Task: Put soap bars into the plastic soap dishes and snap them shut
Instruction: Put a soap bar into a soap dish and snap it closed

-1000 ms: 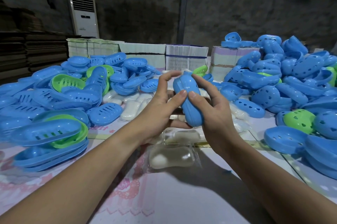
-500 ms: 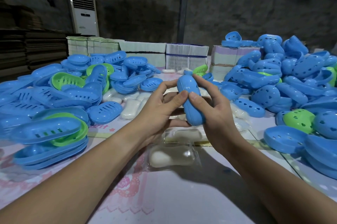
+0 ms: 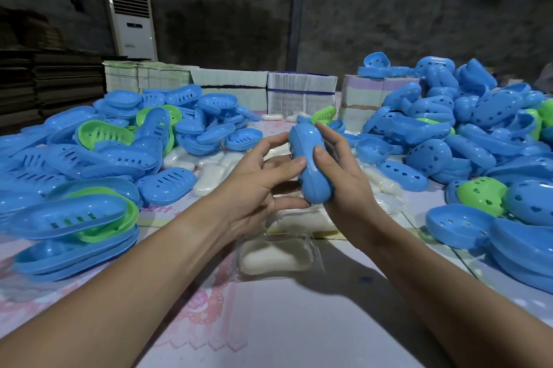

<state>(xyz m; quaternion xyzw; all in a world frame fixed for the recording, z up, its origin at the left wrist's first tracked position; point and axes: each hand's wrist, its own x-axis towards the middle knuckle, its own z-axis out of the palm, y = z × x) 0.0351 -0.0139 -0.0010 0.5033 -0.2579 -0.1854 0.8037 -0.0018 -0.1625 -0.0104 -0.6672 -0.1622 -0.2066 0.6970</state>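
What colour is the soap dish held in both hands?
Blue. The closed soap dish between the left hand and right hand shows best in the head view.

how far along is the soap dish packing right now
Done: I cannot pick out any finished dish. In hand: left hand and right hand both grip a closed blue soap dish. Left: wrapped soap bars on the table, plus big piles of empty dish halves.

Two bare arms came into view, one from 7 o'clock and one from 5 o'clock. No sleeves covered them up to the picture's edge. The left hand [image 3: 254, 185] and right hand [image 3: 344, 179] wore no gloves. The nails were short and plain.
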